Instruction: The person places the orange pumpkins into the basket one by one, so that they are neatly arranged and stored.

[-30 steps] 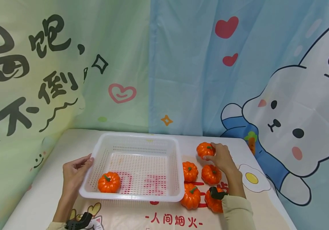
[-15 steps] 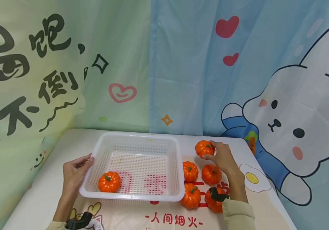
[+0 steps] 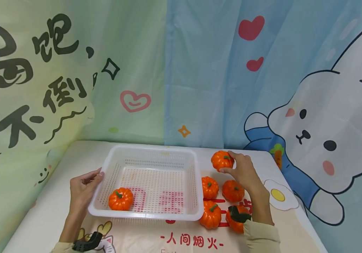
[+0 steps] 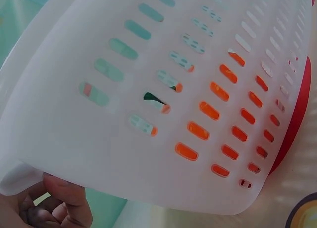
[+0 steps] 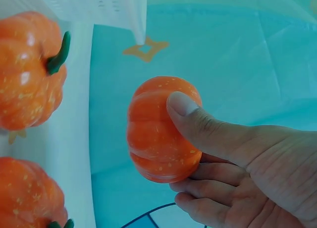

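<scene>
My right hand (image 3: 245, 172) grips a small orange pumpkin (image 3: 222, 160) behind the other pumpkins, to the right of the basket. In the right wrist view the thumb lies across this pumpkin (image 5: 163, 134), the fingers are on its far side, and it hangs apart from the others. My left hand (image 3: 83, 189) pinches the left rim of a white perforated plastic basket (image 3: 146, 215). Under that rim, the left wrist view shows curled fingers (image 4: 69, 198). One pumpkin (image 3: 121, 199) sits in the basket's front left corner, its orange showing through the slots.
Several pumpkins stand right of the basket, among them one by its wall (image 3: 210, 215) and one farther right (image 3: 233, 191). The right wrist strap partly covers another pumpkin (image 3: 235, 225). A printed mat (image 3: 136, 235) lies on the white table (image 3: 51, 182); a patterned curtain (image 3: 196, 88) hangs behind.
My right hand has lifted the pumpkin and carried it slightly left, toward the basket. The left hand and the basket have stayed in place.
</scene>
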A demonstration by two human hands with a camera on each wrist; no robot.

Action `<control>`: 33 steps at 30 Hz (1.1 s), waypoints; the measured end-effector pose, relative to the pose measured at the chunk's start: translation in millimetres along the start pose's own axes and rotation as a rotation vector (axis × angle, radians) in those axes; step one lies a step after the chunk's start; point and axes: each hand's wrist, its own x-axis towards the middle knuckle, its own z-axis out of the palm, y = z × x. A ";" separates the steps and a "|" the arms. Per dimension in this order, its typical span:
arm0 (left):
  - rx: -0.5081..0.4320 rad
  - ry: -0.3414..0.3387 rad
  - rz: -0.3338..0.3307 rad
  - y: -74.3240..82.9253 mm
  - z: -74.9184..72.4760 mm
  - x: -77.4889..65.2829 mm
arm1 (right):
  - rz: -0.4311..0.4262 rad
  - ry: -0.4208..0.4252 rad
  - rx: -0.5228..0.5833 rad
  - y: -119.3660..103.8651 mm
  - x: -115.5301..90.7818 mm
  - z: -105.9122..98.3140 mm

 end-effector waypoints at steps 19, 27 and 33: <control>0.012 -0.004 -0.024 1.0 0.6 -1.7 | -0.047 -0.028 0.026 -36.5 -13.9 -8.2; 0.020 0.002 -0.020 1.1 -0.1 -1.0 | -0.083 -0.043 0.034 -48.4 -15.5 -9.3; 0.008 -0.003 -0.008 0.7 -0.4 -0.5 | -0.091 -0.042 0.049 -52.9 -15.8 -7.1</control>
